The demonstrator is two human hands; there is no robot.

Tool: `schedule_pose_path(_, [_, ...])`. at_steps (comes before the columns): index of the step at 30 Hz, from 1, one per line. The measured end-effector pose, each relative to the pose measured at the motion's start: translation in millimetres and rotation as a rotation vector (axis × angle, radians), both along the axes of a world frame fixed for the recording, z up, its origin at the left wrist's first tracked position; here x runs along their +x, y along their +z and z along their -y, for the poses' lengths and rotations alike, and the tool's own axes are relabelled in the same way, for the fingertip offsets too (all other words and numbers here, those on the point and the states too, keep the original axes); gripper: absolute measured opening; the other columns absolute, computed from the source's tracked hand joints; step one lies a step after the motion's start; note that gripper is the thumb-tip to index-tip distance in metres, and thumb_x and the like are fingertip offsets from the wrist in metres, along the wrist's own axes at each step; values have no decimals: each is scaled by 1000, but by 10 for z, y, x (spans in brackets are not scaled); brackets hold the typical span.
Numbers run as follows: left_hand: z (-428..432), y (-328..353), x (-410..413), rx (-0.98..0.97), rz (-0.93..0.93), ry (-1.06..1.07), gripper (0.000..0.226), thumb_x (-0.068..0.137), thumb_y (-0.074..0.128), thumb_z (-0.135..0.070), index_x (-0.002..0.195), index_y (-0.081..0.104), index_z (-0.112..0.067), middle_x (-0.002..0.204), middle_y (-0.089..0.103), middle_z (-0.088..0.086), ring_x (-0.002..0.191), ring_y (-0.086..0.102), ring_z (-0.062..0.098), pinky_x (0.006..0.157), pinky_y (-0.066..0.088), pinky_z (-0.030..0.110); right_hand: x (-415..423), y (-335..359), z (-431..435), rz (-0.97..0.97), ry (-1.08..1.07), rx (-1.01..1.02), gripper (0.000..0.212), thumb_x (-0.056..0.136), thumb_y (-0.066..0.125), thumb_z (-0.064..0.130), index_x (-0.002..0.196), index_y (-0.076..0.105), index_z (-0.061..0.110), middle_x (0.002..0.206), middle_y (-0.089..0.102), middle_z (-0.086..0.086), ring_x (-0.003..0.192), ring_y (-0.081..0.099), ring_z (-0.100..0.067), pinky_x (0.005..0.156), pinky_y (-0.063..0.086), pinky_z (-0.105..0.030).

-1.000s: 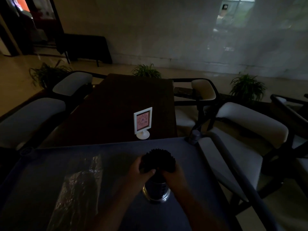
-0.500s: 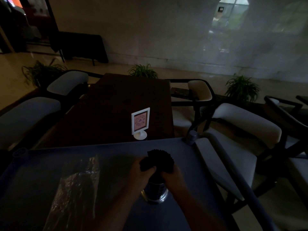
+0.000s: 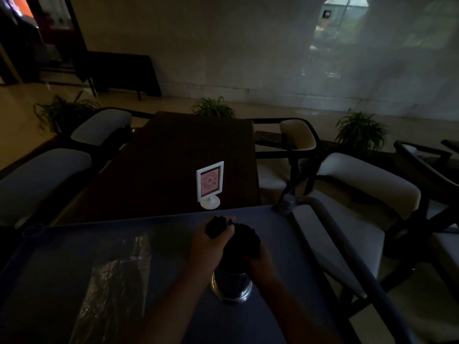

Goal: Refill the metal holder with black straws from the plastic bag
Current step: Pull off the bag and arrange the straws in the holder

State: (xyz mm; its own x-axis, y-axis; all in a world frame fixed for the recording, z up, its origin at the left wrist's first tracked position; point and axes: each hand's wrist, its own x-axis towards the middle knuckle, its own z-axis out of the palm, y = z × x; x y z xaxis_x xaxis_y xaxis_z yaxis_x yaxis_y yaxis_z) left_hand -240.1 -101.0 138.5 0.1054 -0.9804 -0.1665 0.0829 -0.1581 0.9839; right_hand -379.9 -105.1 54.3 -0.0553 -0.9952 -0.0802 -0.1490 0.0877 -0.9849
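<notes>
The left hand (image 3: 211,247) is clenched around a small bunch of black straws (image 3: 217,227), its grip lifted a little apart from the main bundle. The right hand (image 3: 258,265) is wrapped round the larger mass of straws where they stand in the metal holder (image 3: 232,285), steadying them; its fingers are closed on the bundle just above the holder's rim. The holder stands upright on the grey-blue surface (image 3: 285,234), near its right side.

By my reading the refill is well along: the holder already looks packed with straws, and what remains is to seat the bunch in the left hand and perhaps fetch more. The plastic bag (image 3: 116,281) lies flat on the surface, well to the left of the holder; whether straws are left in it is too dark to tell.

Counted: one holder, one bag, two hands, one white sign stand (image 3: 210,183) on the dark table beyond; the straws are too many and too dim to count
</notes>
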Motion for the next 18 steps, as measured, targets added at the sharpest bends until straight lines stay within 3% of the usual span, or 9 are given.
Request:
schedule_pose_path(3, [-22, 149, 22, -31, -15, -5, 21, 87, 69, -19, 104, 72, -30, 101, 75, -3, 95, 71, 12, 84, 57, 37, -11, 8, -12, -3, 12, -19, 32, 86, 69, 2, 112, 62, 18, 118, 67, -10, 111, 65, -24, 94, 53, -38])
schedule_pose_path(5, [-16, 260, 66, -50, -70, 11, 23, 88, 67, -16, 110, 70, -21, 103, 76, 1, 94, 71, 13, 79, 59, 32, -23, 15, -16, -16, 34, -65, 39, 83, 70, -3, 116, 60, 15, 120, 66, -11, 111, 66, -18, 92, 54, -30])
schedule_pose_path(7, [8, 400, 122, -78, -120, -3, 24, 89, 65, -16, 113, 68, -18, 102, 77, -5, 96, 70, 7, 77, 56, 28, -42, 32, -34, -55, 45, -96, 56, 81, 73, -3, 131, 49, 6, 130, 59, -14, 120, 60, -20, 99, 51, -39])
schedule_pose_path(9, [49, 532, 201, -101, -139, -12, 25, 90, 63, -16, 115, 65, -12, 99, 77, -3, 98, 69, 9, 84, 53, 35, -34, 50, -53, -129, 63, -97, 77, 79, 77, 5, 143, 34, 5, 141, 50, -12, 130, 50, -22, 105, 45, -47])
schedule_pose_path(13, [106, 675, 267, -161, -107, 22, 19, 90, 62, -10, 103, 63, 4, 93, 74, 12, 94, 68, 23, 90, 51, 55, -30, 71, -103, -139, 36, -74, 93, 74, 82, 9, 148, 26, 17, 145, 44, -7, 132, 46, -19, 104, 47, -40])
schedule_pose_path(15, [86, 680, 263, -179, -111, 35, 6, 89, 62, -9, 90, 66, -4, 92, 71, 14, 101, 65, 32, 95, 47, 59, -40, 78, -120, -76, 16, -58, 93, 74, 82, 7, 146, 25, 26, 139, 49, -1, 125, 52, -15, 92, 54, -27])
schedule_pose_path(18, [30, 733, 283, -228, -137, 48, 20, 86, 65, -17, 72, 69, -30, 91, 70, 11, 106, 64, 30, 100, 45, 59, -81, 133, -152, -44, -2, -58, 92, 75, 82, 13, 142, 24, 39, 128, 49, 19, 122, 50, -5, 82, 51, -11])
